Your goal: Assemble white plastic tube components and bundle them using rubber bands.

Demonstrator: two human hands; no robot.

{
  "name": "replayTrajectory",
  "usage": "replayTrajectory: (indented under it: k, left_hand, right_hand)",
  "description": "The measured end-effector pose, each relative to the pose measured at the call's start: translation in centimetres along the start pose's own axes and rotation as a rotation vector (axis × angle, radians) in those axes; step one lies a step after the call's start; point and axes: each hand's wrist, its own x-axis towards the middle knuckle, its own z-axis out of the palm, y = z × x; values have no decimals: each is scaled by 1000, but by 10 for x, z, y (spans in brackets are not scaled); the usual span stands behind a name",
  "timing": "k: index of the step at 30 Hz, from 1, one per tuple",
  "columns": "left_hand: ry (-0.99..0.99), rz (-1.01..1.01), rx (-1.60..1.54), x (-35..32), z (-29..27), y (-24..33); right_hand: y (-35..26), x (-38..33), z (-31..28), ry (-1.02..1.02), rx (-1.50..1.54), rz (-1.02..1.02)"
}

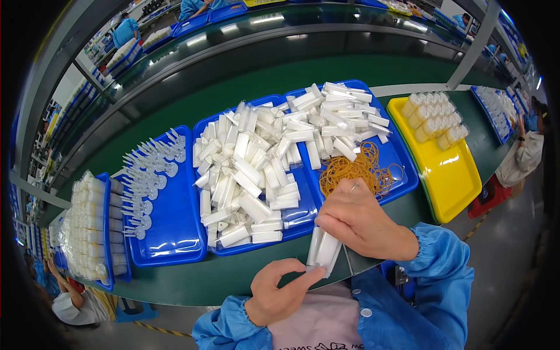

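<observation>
Close to my body, a small bundle of white pieces in clear plastic sleeves is held upright between both hands. My right hand is closed round its upper end, the fingers bent over the top. At the lower end my left hand pinches it between thumb and forefinger. Just beyond my right hand lies a loose heap of tan rubber bands in a blue tray. Many more white sleeved pieces are heaped in that tray and in the blue tray to its left.
Further left, a blue tray holds rows of clear plunger-like parts; beyond it stand stacked white cylinders. To the right is a yellow tray with bundled white pieces. Behind the trays runs a green belt. Other people sit at both sides.
</observation>
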Motion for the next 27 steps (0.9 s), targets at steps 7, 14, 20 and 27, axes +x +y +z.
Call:
replayTrajectory:
  k: [7, 14, 20, 27]
  left_hand:
    - [73, 6, -6, 1, 14, -11]
    - [83, 47, 94, 5, 12, -13]
    - [-405, -838, -992, 29, 11, -20]
    - [-273, -974, -1623, 14, 7, -38]
  right_hand:
    - [9, -4, 18, 33, -84, 46]
    - [3, -5, 25, 30, -117, 59]
    - [-10, -17, 39, 34, -341, -95]
    - [2, -43, 13, 273, 85, 131]
